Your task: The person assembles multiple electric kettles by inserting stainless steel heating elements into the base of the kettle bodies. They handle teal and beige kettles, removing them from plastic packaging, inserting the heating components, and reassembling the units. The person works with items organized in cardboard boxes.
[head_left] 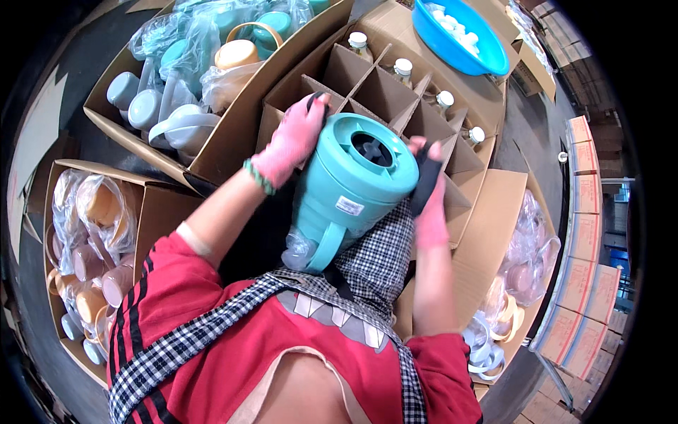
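A teal jug rests bottom-up on my lap, its handle toward me. The round opening in its base shows a dark part inside. Clear plastic wrap hangs at its lower end. Beside the jug's upper left rim, my left hand, in a pink fingerless glove, has its fingers curled closed around something dark. My right hand, gloved alike, is at the jug's right side, fingers bent and slightly blurred. A flat black shape lies along it; I cannot tell whether it is a held piece or part of the glove.
Beyond the jug stands a divided carton with several glass bottles with white caps. A blue basin holds small white pieces. Cartons of wrapped jugs stand at far left, near left and right. Stacked boxes line the right.
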Demonstrator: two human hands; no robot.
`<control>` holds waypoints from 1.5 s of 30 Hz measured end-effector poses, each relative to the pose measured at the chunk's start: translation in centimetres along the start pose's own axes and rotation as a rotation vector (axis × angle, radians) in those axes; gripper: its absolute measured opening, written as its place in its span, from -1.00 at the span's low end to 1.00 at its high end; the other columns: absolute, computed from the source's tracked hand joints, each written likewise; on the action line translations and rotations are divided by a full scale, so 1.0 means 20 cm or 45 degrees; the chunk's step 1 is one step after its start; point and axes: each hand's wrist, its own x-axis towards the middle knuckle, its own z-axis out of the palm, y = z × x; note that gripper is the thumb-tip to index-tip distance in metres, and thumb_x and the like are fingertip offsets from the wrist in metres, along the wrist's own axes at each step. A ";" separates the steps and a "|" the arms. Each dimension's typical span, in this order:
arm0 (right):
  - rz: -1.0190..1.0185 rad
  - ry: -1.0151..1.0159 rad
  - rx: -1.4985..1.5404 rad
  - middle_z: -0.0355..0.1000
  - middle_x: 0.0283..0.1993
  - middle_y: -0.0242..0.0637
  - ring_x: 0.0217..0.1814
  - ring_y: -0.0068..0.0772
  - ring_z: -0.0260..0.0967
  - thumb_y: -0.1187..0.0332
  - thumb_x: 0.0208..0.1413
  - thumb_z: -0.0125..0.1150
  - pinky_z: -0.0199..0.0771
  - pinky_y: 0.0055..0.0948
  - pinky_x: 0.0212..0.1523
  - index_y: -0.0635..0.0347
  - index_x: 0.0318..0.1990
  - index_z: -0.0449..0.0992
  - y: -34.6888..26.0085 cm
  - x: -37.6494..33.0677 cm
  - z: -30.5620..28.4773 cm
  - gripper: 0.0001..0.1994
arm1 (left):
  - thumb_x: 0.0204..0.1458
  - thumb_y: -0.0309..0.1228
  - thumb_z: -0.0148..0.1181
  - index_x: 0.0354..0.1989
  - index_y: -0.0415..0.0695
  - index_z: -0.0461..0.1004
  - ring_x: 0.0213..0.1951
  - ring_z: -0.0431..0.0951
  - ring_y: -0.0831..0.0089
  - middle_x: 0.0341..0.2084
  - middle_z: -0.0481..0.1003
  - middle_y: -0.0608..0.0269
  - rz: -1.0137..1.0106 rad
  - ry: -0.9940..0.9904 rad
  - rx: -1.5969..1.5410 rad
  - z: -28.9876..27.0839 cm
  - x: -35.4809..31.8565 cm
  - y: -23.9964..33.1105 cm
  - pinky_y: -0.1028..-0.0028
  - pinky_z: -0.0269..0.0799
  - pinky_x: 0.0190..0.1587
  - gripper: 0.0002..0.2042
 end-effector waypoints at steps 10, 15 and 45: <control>-0.094 -0.012 -0.064 0.29 -0.16 -0.27 -0.05 -0.40 0.19 -0.05 0.10 -0.17 0.12 -0.39 0.06 0.24 -0.14 0.32 0.04 -0.11 0.05 -0.52 | 0.11 -0.20 -0.15 -0.07 -0.28 0.31 -0.27 0.43 0.49 -0.31 0.44 0.19 -0.111 -0.131 0.143 -0.04 -0.01 0.07 0.53 0.35 -0.16 -0.61; 0.221 -0.201 0.323 0.33 -0.22 -0.29 -0.16 -0.44 0.24 -0.09 0.07 -0.17 0.24 -0.47 -0.08 0.31 -0.18 0.38 0.04 0.12 0.02 -0.46 | 0.02 -0.21 0.00 0.01 -0.26 0.27 -0.09 0.35 0.44 -0.18 0.40 0.15 0.450 -0.010 0.370 0.08 -0.26 0.15 0.50 0.22 -0.01 -0.56; 0.052 -0.258 -0.127 0.35 -0.21 -0.30 -0.22 -0.47 0.30 0.07 0.10 -0.14 0.28 -0.55 -0.14 0.30 -0.15 0.37 -0.04 0.01 0.02 -0.57 | -0.13 -0.31 0.13 -0.65 -0.22 0.42 -0.49 0.43 0.23 -0.60 0.40 0.12 1.126 -0.320 0.674 0.09 -0.34 0.36 0.38 0.30 -0.43 -0.77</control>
